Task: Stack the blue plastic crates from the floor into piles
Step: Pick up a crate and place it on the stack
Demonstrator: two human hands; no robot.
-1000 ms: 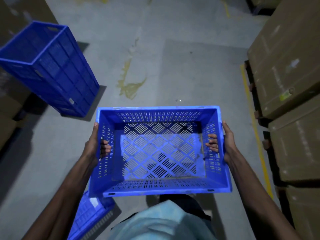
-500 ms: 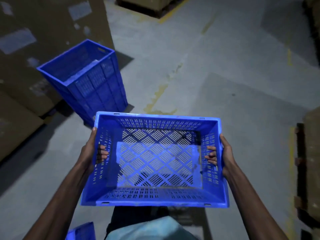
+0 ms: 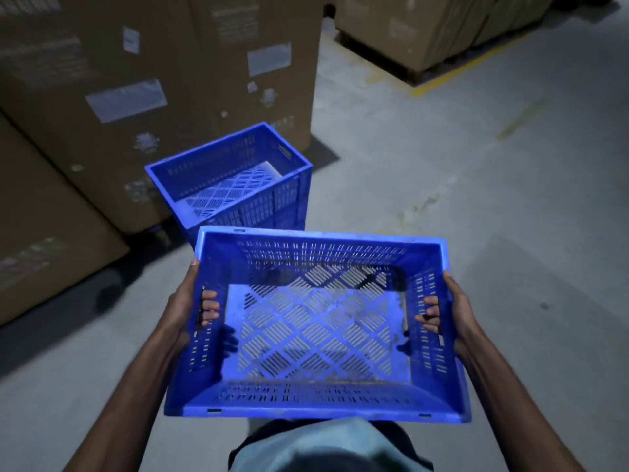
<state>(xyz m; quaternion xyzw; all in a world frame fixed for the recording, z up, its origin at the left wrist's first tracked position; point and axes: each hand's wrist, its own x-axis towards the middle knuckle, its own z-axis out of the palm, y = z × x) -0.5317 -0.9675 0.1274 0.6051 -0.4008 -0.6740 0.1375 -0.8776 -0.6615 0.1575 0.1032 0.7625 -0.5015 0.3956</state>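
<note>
So both hands are clamped on one blue crate, held open side up at about waist height: left hand on the left end wall, right hand on the right end wall, fingers poking through the handle slots so you can see them on the inside. The hands are well apart, one at each short end, which looks like a solid, balanced hold. The target seems to be the pile of crates standing on the floor just beyond the carried one and a bit off to the left-hand side, right up near a wall of cardboard boxes. Its top crate looks empty, though there's a pale patch on its bottom that I can't make out. My take on doing this step well: the pile sits turned at an angle to the crate in the hands, so I'd swing the carried one round until the long sides line up, bring it directly over the top rim, keep it level, then lower it straight down so all four corners seat together. Watch the fingers in the slots too, since they could get pinched if it nests deep.
</note>
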